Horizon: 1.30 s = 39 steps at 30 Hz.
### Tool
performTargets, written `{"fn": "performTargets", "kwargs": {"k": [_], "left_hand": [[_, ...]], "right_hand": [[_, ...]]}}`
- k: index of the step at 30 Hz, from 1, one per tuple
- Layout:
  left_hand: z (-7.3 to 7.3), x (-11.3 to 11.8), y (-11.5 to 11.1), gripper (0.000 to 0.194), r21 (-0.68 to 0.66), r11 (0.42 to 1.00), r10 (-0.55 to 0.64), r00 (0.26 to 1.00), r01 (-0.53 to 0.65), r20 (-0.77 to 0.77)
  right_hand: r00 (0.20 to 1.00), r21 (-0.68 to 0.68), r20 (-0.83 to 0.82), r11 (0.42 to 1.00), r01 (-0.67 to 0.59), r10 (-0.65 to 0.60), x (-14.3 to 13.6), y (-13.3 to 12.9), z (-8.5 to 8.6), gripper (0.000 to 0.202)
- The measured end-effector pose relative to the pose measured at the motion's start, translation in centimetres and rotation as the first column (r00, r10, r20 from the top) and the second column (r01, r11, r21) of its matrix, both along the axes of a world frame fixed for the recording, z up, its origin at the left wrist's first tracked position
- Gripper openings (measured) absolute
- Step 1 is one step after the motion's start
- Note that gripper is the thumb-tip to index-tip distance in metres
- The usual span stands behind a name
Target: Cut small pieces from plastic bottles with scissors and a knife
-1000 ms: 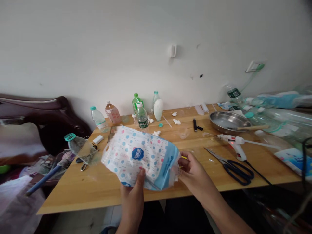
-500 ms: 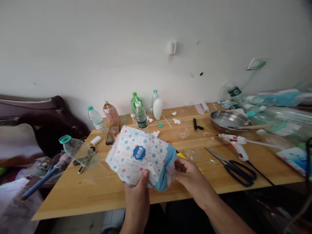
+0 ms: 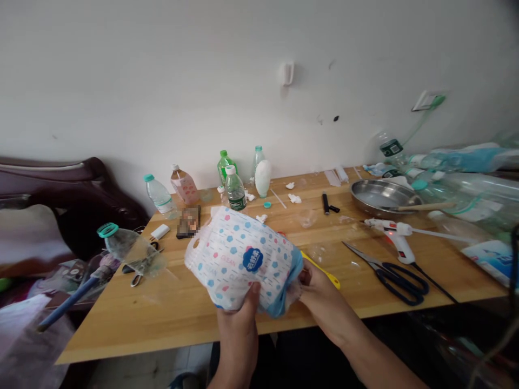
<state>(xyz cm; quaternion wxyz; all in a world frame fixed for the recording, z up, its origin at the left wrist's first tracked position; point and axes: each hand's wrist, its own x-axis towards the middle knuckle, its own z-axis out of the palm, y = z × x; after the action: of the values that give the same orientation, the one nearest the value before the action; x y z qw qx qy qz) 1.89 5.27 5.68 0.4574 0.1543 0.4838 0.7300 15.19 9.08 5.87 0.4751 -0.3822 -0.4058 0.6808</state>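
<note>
A soft tissue pack (image 3: 231,254), white with blue and pink shapes and a blue label, is held tilted above the front of the table. My left hand (image 3: 241,319) grips its lower edge, thumb on the printed face and fingers hidden underneath. My right hand (image 3: 314,286) is closed at the crumpled blue right end, its fingertips partly hidden by the plastic. Behind the pack lies a yellow-handled tool (image 3: 324,268), mostly covered. A clear bottle with a white cap (image 3: 235,189) stands just beyond the pack.
On the right are navy-handled scissors (image 3: 391,278), a glue gun (image 3: 393,237) with its red light on, and a metal bowl (image 3: 385,197). Several plastic bottles lie behind them. A cut bottle top (image 3: 130,248) is at the left, near a white egg-shaped object (image 3: 263,178) and scraps.
The tissue pack and both hands have shifted slightly right, uncovering more of the dark pixelated object and the yellow tool. Both hands keep their places on the pack.
</note>
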Motion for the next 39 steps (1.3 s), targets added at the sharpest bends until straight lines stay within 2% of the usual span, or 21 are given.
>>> {"fn": "performTargets", "kwargs": {"k": [6, 10, 14, 19, 23, 24, 26, 28, 30, 32, 34, 36, 39], "left_hand": [[1.0, -0.4, 1.1, 0.072, 0.067, 0.997, 0.020, 0.999, -0.023, 0.045], [1.4, -0.7, 1.5, 0.071, 0.073, 0.997, -0.004, 0.999, 0.001, 0.040], [1.6, -0.9, 1.5, 0.073, 0.093, 0.996, -0.009, 1.000, 0.010, -0.007], [1.8, -1.3, 2.2, 0.063, 0.101, 0.995, 0.000, 1.000, -0.001, 0.010], [2.4, -1.6, 2.7, 0.055, 0.114, 0.993, 0.018, 1.000, -0.018, -0.006], [2.5, -1.6, 2.6, 0.053, 0.108, 0.994, 0.022, 0.999, -0.018, -0.038], [2.4, -1.8, 2.2, 0.049, 0.060, 0.997, 0.062, 0.977, -0.051, -0.202], [2.0, -2.1, 1.5, 0.047, 0.009, 0.989, 0.135, 0.893, -0.145, -0.429], [1.3, -2.4, 0.8, 0.048, 0.014, 0.969, 0.207, 0.787, -0.245, -0.581], [0.7, -2.6, 0.3, 0.049, 0.028, 0.957, 0.241, 0.740, -0.288, -0.628], [0.7, -2.6, 0.4, 0.048, 0.015, 0.950, 0.250, 0.730, -0.313, -0.635], [1.1, -2.6, 0.8, 0.045, 0.005, 0.947, 0.256, 0.748, -0.320, -0.612], [2.1, -2.5, 1.8, 0.044, 0.023, 0.965, 0.234, 0.820, -0.261, -0.522]], "right_hand": [[0.986, -0.057, 0.165, 0.997, 0.048, -0.038, 0.5, 0.7, -1.4, 0.044], [0.970, -0.003, 0.233, 0.998, 0.066, -0.063, 0.9, 1.1, -1.9, 0.043], [0.964, -0.010, 0.255, 0.997, 0.080, -0.075, 1.9, 1.1, -1.8, 0.050], [0.972, -0.070, 0.234, 0.998, -0.005, 0.021, 3.5, 0.5, -1.2, 0.060], [0.965, -0.068, 0.263, 0.998, 0.004, 0.014, 4.4, 0.3, -0.9, 0.072], [0.964, -0.060, 0.266, 0.998, -0.003, 0.018, 4.6, 0.2, -0.8, 0.070], [0.966, -0.046, 0.254, 0.999, -0.029, 0.040, 4.8, 0.2, -0.7, 0.062], [0.975, -0.064, 0.215, 0.997, -0.043, 0.056, 4.7, 0.1, -0.8, 0.053], [0.984, -0.112, 0.169, 0.993, -0.030, 0.049, 4.5, -0.1, -1.2, 0.049], [0.990, -0.153, 0.138, 0.988, 0.019, 0.002, 4.3, -0.4, -1.7, 0.048], [0.988, -0.176, 0.143, 0.981, 0.086, -0.061, 4.2, -0.9, -2.2, 0.048], [0.985, -0.191, 0.152, 0.975, 0.109, -0.080, 4.4, -1.5, -2.3, 0.048], [0.988, -0.210, 0.156, 0.977, 0.043, -0.010, 5.0, -2.5, -1.6, 0.044]]}}
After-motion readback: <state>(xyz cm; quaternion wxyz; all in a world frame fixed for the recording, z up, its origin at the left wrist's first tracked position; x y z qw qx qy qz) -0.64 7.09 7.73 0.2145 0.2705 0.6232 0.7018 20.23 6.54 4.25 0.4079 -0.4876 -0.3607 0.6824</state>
